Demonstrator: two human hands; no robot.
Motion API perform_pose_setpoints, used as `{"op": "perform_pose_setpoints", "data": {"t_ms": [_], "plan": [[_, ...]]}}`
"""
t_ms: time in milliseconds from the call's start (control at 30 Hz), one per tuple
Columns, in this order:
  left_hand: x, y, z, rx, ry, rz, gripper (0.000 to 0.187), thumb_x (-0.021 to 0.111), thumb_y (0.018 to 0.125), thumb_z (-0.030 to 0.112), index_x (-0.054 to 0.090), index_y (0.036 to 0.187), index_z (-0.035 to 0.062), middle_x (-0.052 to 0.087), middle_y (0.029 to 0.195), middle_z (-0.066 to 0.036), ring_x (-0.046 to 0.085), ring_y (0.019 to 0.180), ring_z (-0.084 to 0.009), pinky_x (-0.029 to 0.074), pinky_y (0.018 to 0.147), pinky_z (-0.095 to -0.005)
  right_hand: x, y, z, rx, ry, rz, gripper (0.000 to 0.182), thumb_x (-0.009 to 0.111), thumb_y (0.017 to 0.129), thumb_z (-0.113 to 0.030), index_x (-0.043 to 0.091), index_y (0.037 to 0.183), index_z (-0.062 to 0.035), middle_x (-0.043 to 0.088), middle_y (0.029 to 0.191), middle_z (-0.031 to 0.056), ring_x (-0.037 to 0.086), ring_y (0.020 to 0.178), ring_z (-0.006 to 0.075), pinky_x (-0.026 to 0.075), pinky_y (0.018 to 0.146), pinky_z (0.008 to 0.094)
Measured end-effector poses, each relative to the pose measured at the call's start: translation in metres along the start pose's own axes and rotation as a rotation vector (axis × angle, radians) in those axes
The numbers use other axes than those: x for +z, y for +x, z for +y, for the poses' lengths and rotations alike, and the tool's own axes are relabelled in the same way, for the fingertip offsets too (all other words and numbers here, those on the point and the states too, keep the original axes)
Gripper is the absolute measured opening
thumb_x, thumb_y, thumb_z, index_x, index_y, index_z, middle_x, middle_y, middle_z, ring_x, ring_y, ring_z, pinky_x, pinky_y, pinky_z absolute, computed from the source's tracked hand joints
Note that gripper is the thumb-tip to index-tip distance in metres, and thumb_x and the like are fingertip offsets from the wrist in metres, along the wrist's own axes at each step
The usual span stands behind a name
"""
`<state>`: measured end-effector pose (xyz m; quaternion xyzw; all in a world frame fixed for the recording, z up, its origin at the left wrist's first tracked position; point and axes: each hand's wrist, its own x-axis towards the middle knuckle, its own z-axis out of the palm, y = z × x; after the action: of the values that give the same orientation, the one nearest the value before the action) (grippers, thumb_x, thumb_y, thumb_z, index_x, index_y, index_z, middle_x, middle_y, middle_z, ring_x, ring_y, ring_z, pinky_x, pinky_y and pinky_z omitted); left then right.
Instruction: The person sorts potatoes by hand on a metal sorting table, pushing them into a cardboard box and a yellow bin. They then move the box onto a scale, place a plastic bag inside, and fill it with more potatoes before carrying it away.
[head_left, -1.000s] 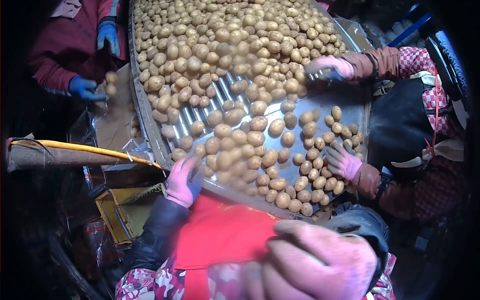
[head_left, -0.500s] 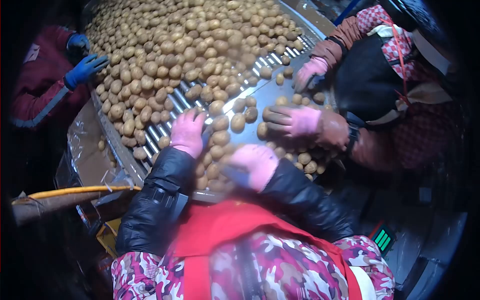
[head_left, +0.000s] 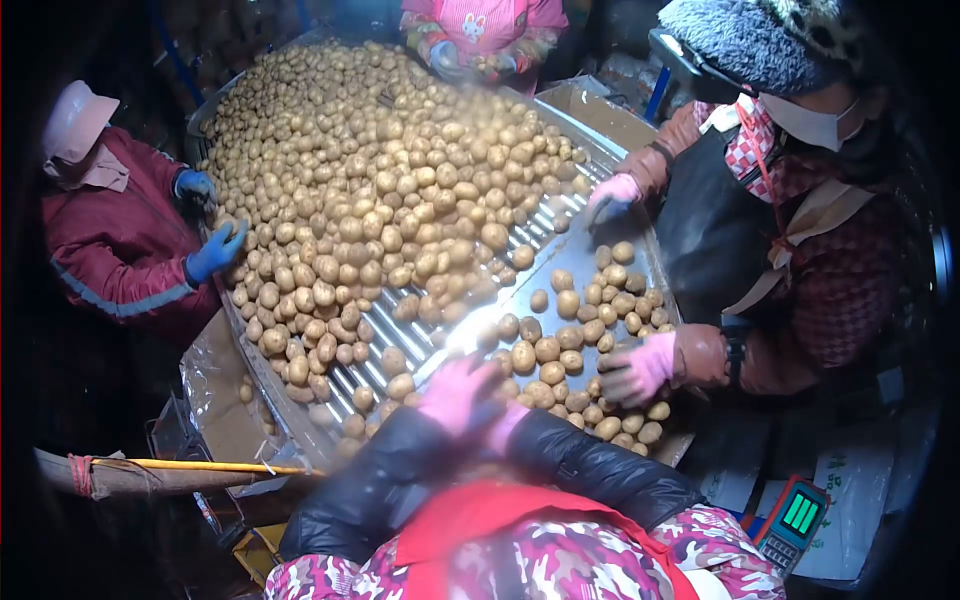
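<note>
My left hand [head_left: 458,396], in a pink glove with dark fingertips, reaches over the near end of the metal table [head_left: 478,328]. Its fingers look apart, though motion blurs them, and I see no potato gripped. Close beside it is my right hand [head_left: 507,424], also pink-gloved, its fingers mostly hidden behind the left one. Loose potatoes [head_left: 547,349] lie on the smooth plate just beyond and right of my hands. A large heap of potatoes [head_left: 380,180] covers the far part, next to metal rollers [head_left: 372,360].
Across on the right, a co-worker's gloved hand [head_left: 642,368] touches potatoes. Another person's blue glove [head_left: 215,250] is at the left rim, and a third person [head_left: 485,30] stands at the far end. A lit green display [head_left: 800,512] is at lower right; a yellow-topped bar [head_left: 200,466] extends left.
The view has tilted up, showing more of the far end. My hands have come together from apart. The co-worker's hands on the right have moved farther apart, with more potatoes showing between them.
</note>
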<state>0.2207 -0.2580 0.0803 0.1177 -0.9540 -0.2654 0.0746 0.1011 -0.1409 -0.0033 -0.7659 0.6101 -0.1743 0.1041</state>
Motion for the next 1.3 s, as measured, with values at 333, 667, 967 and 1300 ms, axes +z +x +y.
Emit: {"op": "perform_pose_setpoints", "data": {"t_ms": [333, 667, 967, 1300], "plan": [[-0.015, -0.134, -0.065, -0.834, 0.333, 0.261, 0.072, 0.072, 0.092, 0.043, 0.049, 0.151, 0.0099, 0.054, 0.14, -0.024, 0.054, 0.126, -0.043, 0.043, 0.107, -0.0563, -0.085, -0.069, 0.018, 0.555, -0.258, 0.074, 0.057, 0.069, 0.088, -0.045, 0.059, 0.136, -0.015, 0.056, 0.146, 0.0142, 0.04, 0.145, 0.0444, 0.028, 0.115, 0.0683], [-0.009, -0.047, -0.019, -0.167, -0.034, 0.087, 0.063, 0.075, 0.093, 0.028, 0.053, 0.147, 0.0052, 0.058, 0.14, -0.026, 0.059, 0.124, -0.0435, 0.048, 0.108, -0.0453, -0.048, -0.123, -0.005, 0.499, -0.286, 0.049, 0.059, 0.07, 0.087, -0.05, 0.063, 0.137, -0.0191, 0.055, 0.146, 0.0138, 0.046, 0.139, 0.0428, 0.028, 0.114, 0.0705], [-0.07, 0.156, -0.152, -0.109, 0.424, 0.352, 0.057, 0.075, 0.088, 0.042, 0.064, 0.137, 0.0154, 0.059, 0.142, -0.016, 0.054, 0.127, -0.0397, 0.044, 0.109, -0.0495, -0.045, -0.108, 0.011, 0.534, -0.268, -0.044, 0.063, 0.069, 0.088, -0.049, 0.059, 0.143, -0.0213, 0.051, 0.151, 0.0168, 0.047, 0.139, 0.042, 0.03, 0.113, 0.0705], [-0.033, 0.156, -0.098, -0.217, 0.424, 0.1, 0.052, 0.078, 0.085, 0.047, 0.068, 0.129, 0.0224, 0.058, 0.14, -0.016, 0.047, 0.133, -0.0463, 0.045, 0.11, -0.0548, -0.057, -0.096, 0.018, 0.55, -0.185, -0.058, 0.063, 0.065, 0.09, -0.054, 0.058, 0.144, -0.0219, 0.048, 0.154, 0.0168, 0.045, 0.141, 0.0411, 0.028, 0.114, 0.0701]]}}
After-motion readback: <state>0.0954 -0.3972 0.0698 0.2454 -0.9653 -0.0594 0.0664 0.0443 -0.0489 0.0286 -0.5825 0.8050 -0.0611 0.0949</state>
